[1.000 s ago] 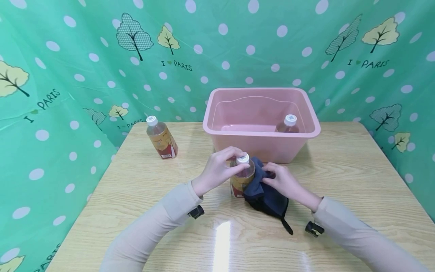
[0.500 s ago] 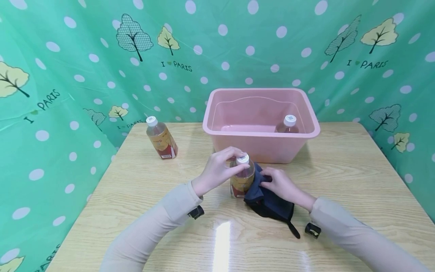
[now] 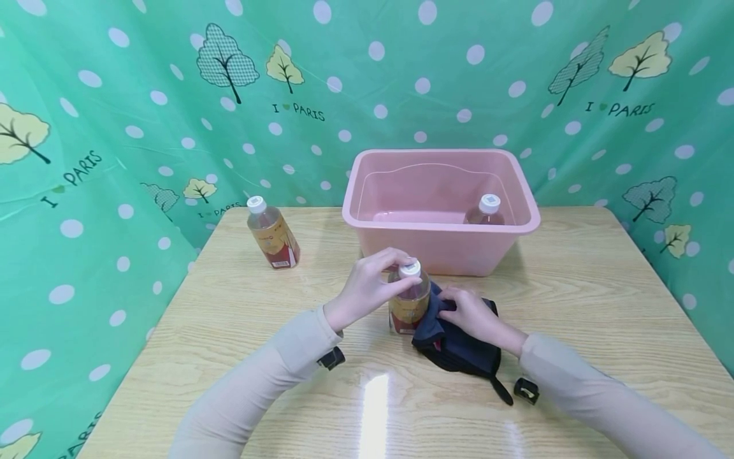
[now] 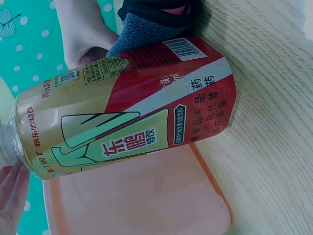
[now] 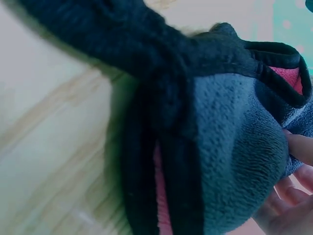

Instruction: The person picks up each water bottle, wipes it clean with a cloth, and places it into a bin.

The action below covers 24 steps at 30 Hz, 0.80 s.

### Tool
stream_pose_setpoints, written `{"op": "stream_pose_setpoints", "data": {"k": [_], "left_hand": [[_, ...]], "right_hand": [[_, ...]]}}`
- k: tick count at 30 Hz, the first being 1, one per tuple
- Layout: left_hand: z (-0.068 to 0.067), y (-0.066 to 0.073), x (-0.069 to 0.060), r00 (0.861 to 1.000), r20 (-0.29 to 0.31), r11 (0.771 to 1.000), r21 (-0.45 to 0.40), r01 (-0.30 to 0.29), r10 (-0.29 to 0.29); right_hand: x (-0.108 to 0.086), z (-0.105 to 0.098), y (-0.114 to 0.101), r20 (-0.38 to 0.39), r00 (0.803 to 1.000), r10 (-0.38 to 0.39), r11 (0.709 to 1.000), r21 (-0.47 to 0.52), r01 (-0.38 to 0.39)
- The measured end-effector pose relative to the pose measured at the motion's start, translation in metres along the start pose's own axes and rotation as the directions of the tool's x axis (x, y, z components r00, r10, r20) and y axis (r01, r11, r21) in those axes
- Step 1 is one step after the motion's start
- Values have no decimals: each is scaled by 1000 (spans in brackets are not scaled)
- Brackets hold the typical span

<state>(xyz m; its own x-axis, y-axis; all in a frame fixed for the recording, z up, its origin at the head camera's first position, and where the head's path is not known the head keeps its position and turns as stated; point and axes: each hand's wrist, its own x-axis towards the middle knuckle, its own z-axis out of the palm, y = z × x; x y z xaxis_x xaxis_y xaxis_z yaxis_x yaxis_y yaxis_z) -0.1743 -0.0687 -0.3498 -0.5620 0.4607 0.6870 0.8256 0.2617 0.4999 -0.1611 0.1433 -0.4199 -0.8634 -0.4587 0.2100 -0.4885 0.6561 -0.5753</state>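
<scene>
A plastic drink bottle (image 3: 408, 307) with a gold and red label stands upright on the table in front of the pink tub. My left hand (image 3: 367, 285) pinches its white cap from the left, thumb and fingers on either side. Against the bottle's right side lies a dark blue-grey cloth (image 3: 461, 349) with black edging and a hanging loop. My right hand (image 3: 474, 317) grips a fold of it; several fingertips are hidden in the folds. In the right wrist view, pink shows inside the fleecy cloth (image 5: 234, 147). The left wrist view shows the bottle's label (image 4: 142, 112) close up.
Directly behind the bottle stands the pink tub (image 3: 438, 245), with another white-capped bottle (image 3: 486, 210) at its right end. A third bottle (image 3: 273, 236) stands at the table's back left. Green polka-dot fabric (image 3: 367, 83) hangs behind the wooden table (image 3: 275, 382).
My right hand has shifted a little toward the front with the cloth. The cloth's lower end and loop have swung to the right. My left hand and the bottle look unmoved.
</scene>
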Motion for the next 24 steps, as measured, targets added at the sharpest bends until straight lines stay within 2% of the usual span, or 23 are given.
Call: {"op": "stream_pose_setpoints", "data": {"k": [9,15,19,24], "left_hand": [[-1,1,1,1000,5,1000,-2,1,-1],[-3,2,2,1000,31,1000,-9,4,-4],[-5,2,5,998,60,1000,10,4,-5],[-7,3,7,995,96,1000,29,9,-12]], "right_hand": [[-1,2,2,22,1000,3,1000,11,-4],[-4,-3,0,18,999,40,999,25,-41],[-8,-9,-1,-18,998,60,998,32,-60],[-18,-16,-2,-92,995,33,997,71,-26]]}}
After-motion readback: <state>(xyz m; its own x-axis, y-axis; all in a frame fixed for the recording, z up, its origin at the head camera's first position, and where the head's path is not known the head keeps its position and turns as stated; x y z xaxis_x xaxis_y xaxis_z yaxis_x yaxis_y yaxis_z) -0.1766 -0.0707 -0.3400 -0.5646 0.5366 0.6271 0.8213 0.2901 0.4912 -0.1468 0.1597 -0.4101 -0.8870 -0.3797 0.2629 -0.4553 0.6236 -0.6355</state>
